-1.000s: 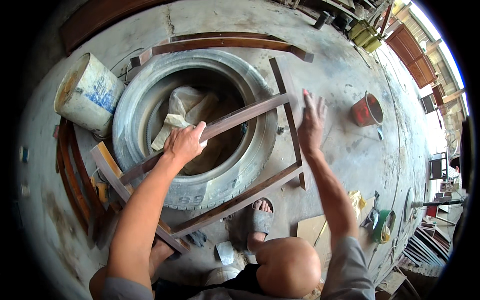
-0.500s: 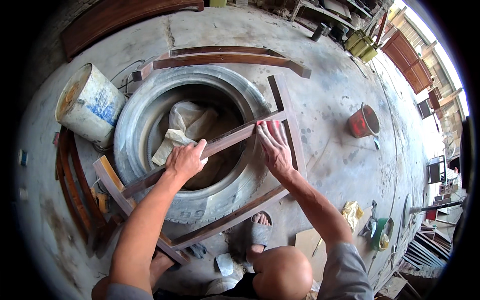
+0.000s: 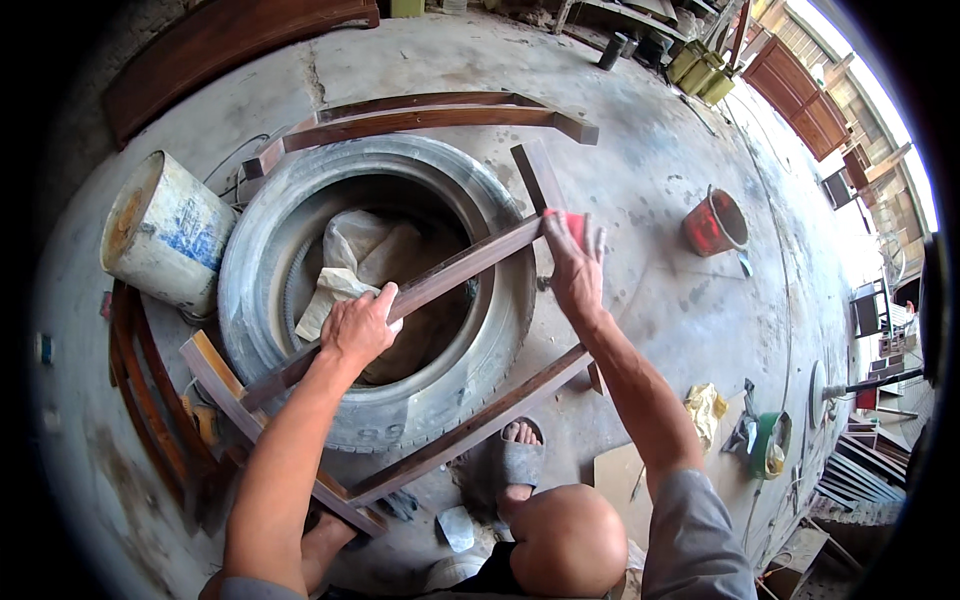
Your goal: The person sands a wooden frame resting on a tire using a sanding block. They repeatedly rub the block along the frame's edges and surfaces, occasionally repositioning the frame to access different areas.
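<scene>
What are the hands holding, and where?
Left hand grips the wooden rail near its middle. Right hand presses a small red piece at its far end.

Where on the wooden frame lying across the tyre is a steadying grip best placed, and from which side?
On the middle rail where it spans the tyre's opening, from above. The rail is narrow with open space beneath, so fingers can wrap it, as the left hand does; the right hand presses a red pad at its far end.

Both hands [image 3: 362, 325] [image 3: 575, 268] press wooden frame [image 3: 460, 270] on tyre [image 3: 300, 200].

Soft daylight (fisheye-bent, dark rim)
</scene>
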Motion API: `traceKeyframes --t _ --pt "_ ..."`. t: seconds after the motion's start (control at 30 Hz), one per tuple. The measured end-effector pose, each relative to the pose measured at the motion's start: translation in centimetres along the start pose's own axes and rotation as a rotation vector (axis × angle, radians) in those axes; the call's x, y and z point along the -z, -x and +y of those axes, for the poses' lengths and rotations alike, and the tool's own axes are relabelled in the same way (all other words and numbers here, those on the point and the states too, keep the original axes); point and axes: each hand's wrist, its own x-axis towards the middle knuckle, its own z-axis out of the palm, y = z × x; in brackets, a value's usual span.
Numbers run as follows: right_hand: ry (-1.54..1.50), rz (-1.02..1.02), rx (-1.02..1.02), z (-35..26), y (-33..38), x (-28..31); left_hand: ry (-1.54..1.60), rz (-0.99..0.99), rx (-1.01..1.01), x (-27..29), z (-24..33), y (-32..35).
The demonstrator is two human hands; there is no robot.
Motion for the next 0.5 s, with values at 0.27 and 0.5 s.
traceKeyframes --t 0.27,0.5 --pt "-0.225 -0.199 0.283 -8.2 4.1 -2.0 -0.018 0.032 0.000 -0.4 -0.4 0.3" --pt "-0.390 -0.033 0.322 -8.3 4.0 -2.6 0.051 -0.030 -0.026 -0.4 0.2 -0.8"
